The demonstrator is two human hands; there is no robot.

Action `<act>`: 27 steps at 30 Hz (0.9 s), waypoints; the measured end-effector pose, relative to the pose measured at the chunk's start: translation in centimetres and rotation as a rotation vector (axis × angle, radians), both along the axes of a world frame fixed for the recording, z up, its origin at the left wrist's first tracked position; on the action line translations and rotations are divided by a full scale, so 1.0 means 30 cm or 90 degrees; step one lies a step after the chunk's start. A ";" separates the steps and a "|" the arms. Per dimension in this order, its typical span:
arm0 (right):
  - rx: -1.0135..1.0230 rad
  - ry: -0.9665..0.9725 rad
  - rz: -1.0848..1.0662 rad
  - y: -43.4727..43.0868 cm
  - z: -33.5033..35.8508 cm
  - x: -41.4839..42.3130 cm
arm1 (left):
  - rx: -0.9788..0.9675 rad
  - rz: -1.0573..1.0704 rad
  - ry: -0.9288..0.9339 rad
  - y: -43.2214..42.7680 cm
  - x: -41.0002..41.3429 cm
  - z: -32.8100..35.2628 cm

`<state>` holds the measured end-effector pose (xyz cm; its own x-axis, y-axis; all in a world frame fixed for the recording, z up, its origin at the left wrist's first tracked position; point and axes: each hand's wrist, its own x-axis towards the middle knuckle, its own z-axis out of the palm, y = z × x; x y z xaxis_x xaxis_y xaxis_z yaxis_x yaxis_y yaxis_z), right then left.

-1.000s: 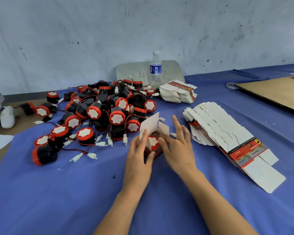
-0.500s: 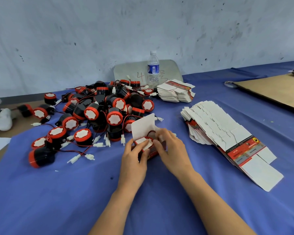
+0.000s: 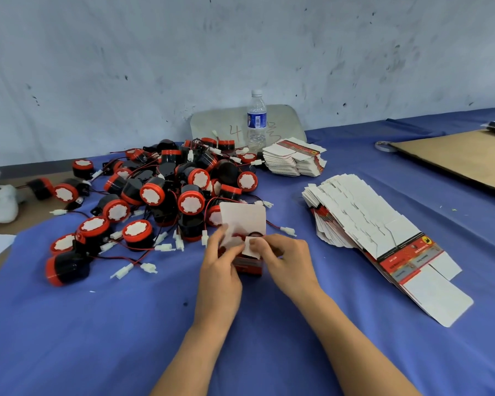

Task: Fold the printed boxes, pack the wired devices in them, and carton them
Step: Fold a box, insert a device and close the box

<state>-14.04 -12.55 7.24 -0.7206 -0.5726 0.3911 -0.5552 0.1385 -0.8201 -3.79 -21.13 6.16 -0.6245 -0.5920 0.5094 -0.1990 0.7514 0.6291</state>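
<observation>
A small red printed box [image 3: 247, 264] stands on the blue cloth in the middle, its white lid flap [image 3: 243, 221] upright behind it. A wired device sits inside, mostly hidden; its red wire and white plug [image 3: 287, 230] trail out to the right. My left hand [image 3: 222, 262] grips the box's left side, fingers curled at a side flap. My right hand [image 3: 285, 260] pinches the small white side flap at the box top. A heap of black-and-red wired devices [image 3: 155, 195] lies to the left. A fanned stack of flat boxes [image 3: 377, 232] lies to the right.
A second stack of flat boxes [image 3: 295, 158] sits behind the heap. A water bottle [image 3: 257, 121] stands at the back by a grey board. Brown cardboard [image 3: 463, 158] and a tape roll [image 3: 383, 145] lie far right. The table's left edge shows bare wood [image 3: 0, 221].
My right hand's fingers went from stretched out to curled on the side flap. Both hands closed in on the box top, and the lid flap now stands more upright.
</observation>
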 end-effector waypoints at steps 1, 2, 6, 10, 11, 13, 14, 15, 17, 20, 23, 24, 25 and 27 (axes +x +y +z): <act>-0.016 -0.024 0.004 0.002 0.003 0.001 | 0.002 -0.005 -0.009 0.005 0.002 0.003; -0.030 -0.041 0.005 0.005 0.006 -0.002 | 0.005 -0.023 -0.015 0.011 0.001 0.007; -0.042 -0.068 0.017 0.013 0.021 -0.002 | 0.016 -0.072 -0.018 0.027 -0.003 0.018; -0.127 -0.018 -0.110 0.005 0.017 -0.008 | 0.049 -0.081 -0.016 0.024 -0.005 0.021; -0.139 0.014 -0.136 0.004 0.016 -0.011 | 0.047 -0.081 -0.020 0.025 -0.005 0.021; -0.118 0.078 -0.128 0.003 0.010 -0.013 | 0.041 -0.079 -0.020 0.029 -0.007 0.021; -0.092 0.091 -0.115 0.003 0.005 -0.012 | 0.041 -0.079 -0.020 0.032 -0.009 0.021; -0.066 0.090 -0.109 0.002 -0.001 -0.011 | 0.043 -0.079 -0.020 0.035 -0.011 0.019; -0.028 0.086 -0.116 -0.002 -0.001 -0.007 | 0.048 -0.080 -0.020 0.036 -0.013 0.017; 0.023 0.089 -0.105 -0.006 0.003 -0.005 | 0.050 -0.082 -0.017 0.037 -0.014 0.016; 0.064 0.113 -0.109 -0.005 0.009 -0.001 | 0.054 -0.076 -0.020 0.039 -0.014 0.019; 0.082 0.122 -0.110 -0.007 0.012 0.003 | 0.054 -0.076 -0.019 0.040 -0.016 0.019; 0.099 0.125 -0.110 -0.011 0.016 0.007 | 0.054 -0.077 -0.017 0.040 -0.016 0.018; 0.141 0.124 -0.110 -0.020 0.019 0.010 | 0.054 -0.079 -0.022 0.041 -0.016 0.020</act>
